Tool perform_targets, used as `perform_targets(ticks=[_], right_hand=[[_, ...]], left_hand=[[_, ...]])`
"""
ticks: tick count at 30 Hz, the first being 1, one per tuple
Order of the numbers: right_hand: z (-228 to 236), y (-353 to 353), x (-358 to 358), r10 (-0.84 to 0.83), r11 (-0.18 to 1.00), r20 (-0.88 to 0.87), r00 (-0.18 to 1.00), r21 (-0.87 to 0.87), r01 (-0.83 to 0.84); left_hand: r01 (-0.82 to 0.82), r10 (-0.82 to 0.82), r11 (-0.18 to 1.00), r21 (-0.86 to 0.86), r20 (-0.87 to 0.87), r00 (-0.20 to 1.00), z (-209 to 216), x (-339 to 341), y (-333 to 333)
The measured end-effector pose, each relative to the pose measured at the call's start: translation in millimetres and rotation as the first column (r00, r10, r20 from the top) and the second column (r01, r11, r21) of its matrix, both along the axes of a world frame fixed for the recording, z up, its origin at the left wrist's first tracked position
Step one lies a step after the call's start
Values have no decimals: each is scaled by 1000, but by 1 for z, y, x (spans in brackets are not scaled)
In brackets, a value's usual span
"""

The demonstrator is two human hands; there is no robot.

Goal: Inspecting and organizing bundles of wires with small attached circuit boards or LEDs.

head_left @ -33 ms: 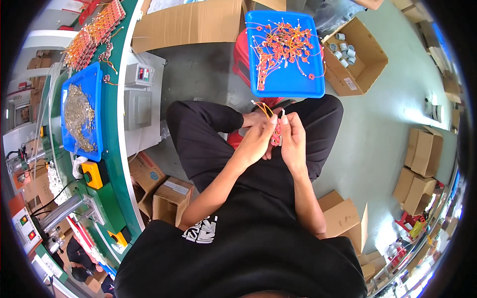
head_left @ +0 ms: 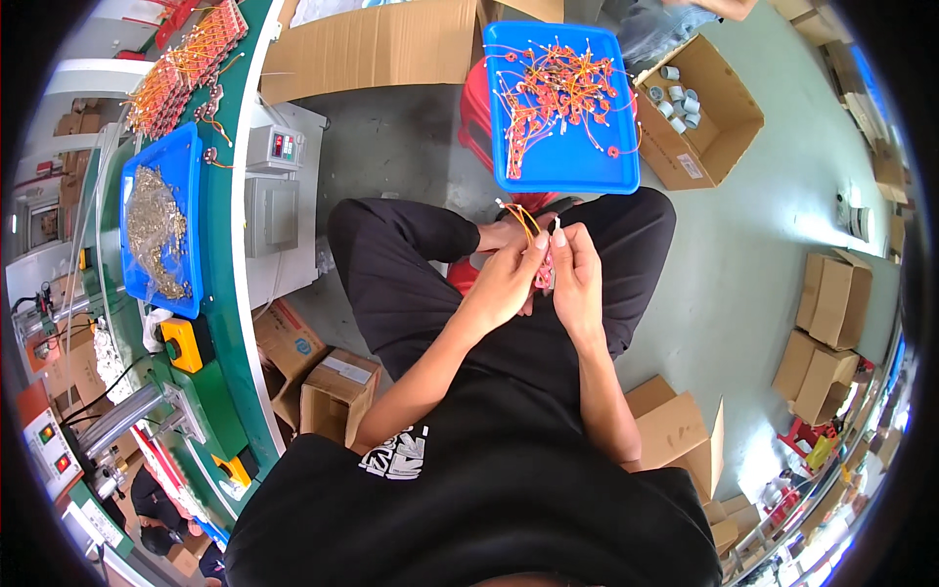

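Above my lap, my left hand and my right hand are closed and nearly meet. Between them they hold a small red circuit board piece, mostly covered by the fingers. Orange and yellow wires with a pale plug end rise past the left fingertips. A small white tip sticks up beside the right thumb; what it belongs to is hidden. Beyond my hands, a blue tray rests on a red stool. In it lie many small red boards with wires.
On the left, a green workbench carries a blue tray of small metal parts, stacked wired boards and a yellow button box. An open carton with grey cylinders stands right of the stool. More cartons flank me.
Another person's arm has come into view at the top right, above the carton. My hands have shifted very slightly around the board piece.
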State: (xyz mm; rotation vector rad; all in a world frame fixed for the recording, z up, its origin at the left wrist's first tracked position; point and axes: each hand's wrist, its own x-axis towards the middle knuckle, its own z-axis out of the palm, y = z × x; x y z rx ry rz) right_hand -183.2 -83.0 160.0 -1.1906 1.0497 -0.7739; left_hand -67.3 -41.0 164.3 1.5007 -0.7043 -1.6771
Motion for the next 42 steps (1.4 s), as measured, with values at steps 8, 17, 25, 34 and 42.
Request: perform_targets(ticks=[8, 17, 25, 34, 42], right_hand=[[2, 9, 1, 21, 961, -370, 929, -248, -121], [3, 15, -5, 91, 933, -265, 960, -315, -176], [-1, 16, -6, 176, 954, -260, 949, -191, -230], [10, 11, -7, 183, 907, -300, 936, -317, -279], [11, 5, -5, 198, 797, -185, 963, -541, -268]], left_hand=[[-33, 73, 981, -193, 207, 975, -17, 0, 2], [13, -14, 996, -88, -12, 1000, -8, 3, 5], [-7, 29, 989, -148, 150, 988, 3, 5, 12], [-17, 136, 934, -356, 313, 940, 4, 0, 12], [-216, 228, 951, -222, 30, 973, 10, -12, 16]])
